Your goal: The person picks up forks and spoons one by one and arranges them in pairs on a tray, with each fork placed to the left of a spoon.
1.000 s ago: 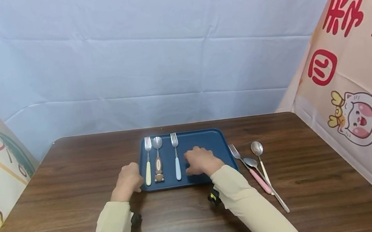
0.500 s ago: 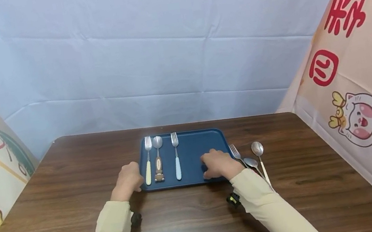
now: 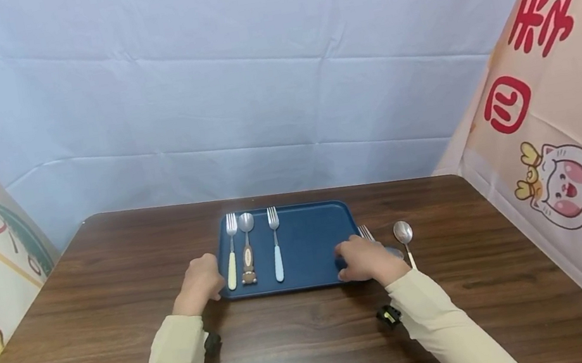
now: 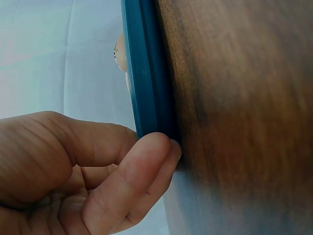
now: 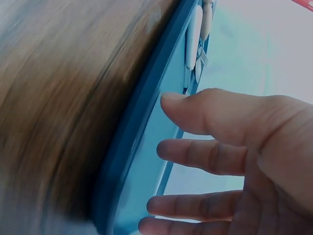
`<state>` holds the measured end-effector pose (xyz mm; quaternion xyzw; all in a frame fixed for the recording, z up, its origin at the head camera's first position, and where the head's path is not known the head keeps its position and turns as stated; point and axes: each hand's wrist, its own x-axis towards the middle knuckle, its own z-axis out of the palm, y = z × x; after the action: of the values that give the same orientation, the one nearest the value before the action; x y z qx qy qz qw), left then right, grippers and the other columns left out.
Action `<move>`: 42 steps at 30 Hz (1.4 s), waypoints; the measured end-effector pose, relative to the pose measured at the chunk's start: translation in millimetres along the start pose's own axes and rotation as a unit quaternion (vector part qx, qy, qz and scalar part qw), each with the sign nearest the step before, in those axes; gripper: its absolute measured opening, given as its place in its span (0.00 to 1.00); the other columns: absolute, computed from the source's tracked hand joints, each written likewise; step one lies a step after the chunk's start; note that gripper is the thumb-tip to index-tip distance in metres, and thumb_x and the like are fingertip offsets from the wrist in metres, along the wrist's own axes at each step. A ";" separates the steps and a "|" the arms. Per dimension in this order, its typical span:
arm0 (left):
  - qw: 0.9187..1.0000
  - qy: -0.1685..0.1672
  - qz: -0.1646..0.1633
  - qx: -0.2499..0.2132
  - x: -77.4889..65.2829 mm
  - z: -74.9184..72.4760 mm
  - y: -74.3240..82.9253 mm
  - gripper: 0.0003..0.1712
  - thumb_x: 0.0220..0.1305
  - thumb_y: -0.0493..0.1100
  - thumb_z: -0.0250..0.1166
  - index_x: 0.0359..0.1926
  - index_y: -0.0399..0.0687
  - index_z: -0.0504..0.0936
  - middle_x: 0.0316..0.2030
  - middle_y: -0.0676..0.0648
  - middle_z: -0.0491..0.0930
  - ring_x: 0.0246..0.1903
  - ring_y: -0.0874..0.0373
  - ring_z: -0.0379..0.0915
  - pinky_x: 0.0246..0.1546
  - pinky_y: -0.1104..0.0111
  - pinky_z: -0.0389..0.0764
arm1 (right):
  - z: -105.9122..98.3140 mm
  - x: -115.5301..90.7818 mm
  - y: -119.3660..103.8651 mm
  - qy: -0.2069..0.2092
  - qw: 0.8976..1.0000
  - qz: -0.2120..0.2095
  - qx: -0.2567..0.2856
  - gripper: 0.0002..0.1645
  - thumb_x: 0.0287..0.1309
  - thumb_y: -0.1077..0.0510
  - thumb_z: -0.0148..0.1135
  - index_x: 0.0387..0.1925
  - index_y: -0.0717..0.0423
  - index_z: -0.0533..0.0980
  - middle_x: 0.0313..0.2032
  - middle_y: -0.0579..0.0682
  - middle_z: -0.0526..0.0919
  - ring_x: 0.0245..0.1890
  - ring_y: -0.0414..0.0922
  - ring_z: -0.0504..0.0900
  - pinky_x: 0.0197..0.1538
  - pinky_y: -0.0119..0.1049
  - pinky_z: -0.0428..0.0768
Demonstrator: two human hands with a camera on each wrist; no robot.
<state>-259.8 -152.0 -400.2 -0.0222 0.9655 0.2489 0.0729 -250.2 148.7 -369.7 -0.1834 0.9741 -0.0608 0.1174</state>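
My left hand [image 3: 202, 280] pinches the near left corner of a blue tray [image 3: 307, 227]; the left wrist view shows its fingers and thumb at the tray's edge [image 4: 146, 83]. Over the tray's right front part is my right hand [image 3: 364, 257], holding nothing, its fingers spread apart in the right wrist view. Three pieces of cutlery lie upright in a row on the tray: a yellow-handled fork [image 3: 232, 271], a spoon with a brown bear handle [image 3: 248, 259] and a light blue-handled fork [image 3: 278, 263].
Right of the tray, a fork [image 3: 366, 233], a white-handled spoon [image 3: 404, 233] and another spoon [image 3: 394, 251] lie on the brown wooden table [image 3: 492, 276], partly hidden by my right hand and sleeve. A pale cloth [image 3: 229, 89] hangs behind the table.
My right hand has moved rightward across the tray to its right side, covering more of the loose cutlery. My left hand, the tray and the cutlery on it have stayed put.
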 end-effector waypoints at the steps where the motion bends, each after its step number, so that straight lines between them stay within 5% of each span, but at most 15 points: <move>1: 1.000 0.001 0.000 0.000 -0.1 -0.1 0.2 0.06 0.48 0.25 0.56 0.31 0.28 0.75 0.21 0.40 0.72 0.17 0.54 0.74 0.15 0.70 0.75 | -0.3 -1.4 2.3 0.001 1.000 0.002 0.001 0.24 0.52 0.55 0.66 0.51 0.60 0.76 0.48 0.58 0.75 0.51 0.56 0.72 0.46 0.55 0.73; 14: 1.000 0.005 0.005 0.006 -1.4 -1.2 2.2 0.06 0.47 0.25 0.56 0.30 0.29 0.75 0.20 0.41 0.72 0.17 0.54 0.73 0.16 0.69 0.75 | -0.4 -24.6 31.0 0.018 1.000 0.001 -0.006 0.22 0.50 0.57 0.68 0.46 0.63 0.78 0.45 0.59 0.78 0.48 0.56 0.75 0.45 0.50 0.75; 28: 1.000 0.003 0.003 0.000 -2.7 -1.5 2.5 0.06 0.49 0.25 0.56 0.31 0.28 0.74 0.21 0.41 0.72 0.17 0.55 0.74 0.16 0.70 0.75 | -3.3 -39.8 56.7 0.033 0.999 0.009 -0.001 0.20 0.47 0.58 0.68 0.41 0.67 0.77 0.31 0.54 0.78 0.36 0.49 0.74 0.36 0.44 0.75; 33: 1.000 0.001 0.001 -0.006 -2.4 -0.6 1.8 0.07 0.49 0.25 0.56 0.32 0.27 0.75 0.21 0.40 0.72 0.17 0.55 0.74 0.16 0.70 0.75 | -1.2 -46.1 64.5 0.027 0.999 0.013 0.020 0.05 0.47 0.63 0.64 0.27 0.59 0.74 0.21 0.49 0.70 0.21 0.43 0.70 0.27 0.38 0.70; 42: 1.000 0.001 -0.002 0.001 -0.3 0.1 0.5 0.09 0.48 0.25 0.57 0.34 0.26 0.75 0.23 0.39 0.72 0.19 0.53 0.74 0.16 0.69 0.75 | 2.3 -51.2 74.6 0.028 0.999 0.019 0.039 0.08 0.53 0.64 0.60 0.21 0.54 0.72 0.11 0.45 0.71 0.19 0.39 0.70 0.27 0.36 0.69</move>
<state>-259.6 -151.5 -400.0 -0.0240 0.9658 0.2476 0.0727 -228.8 236.6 -373.4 -0.1584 0.9772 -0.1018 0.0982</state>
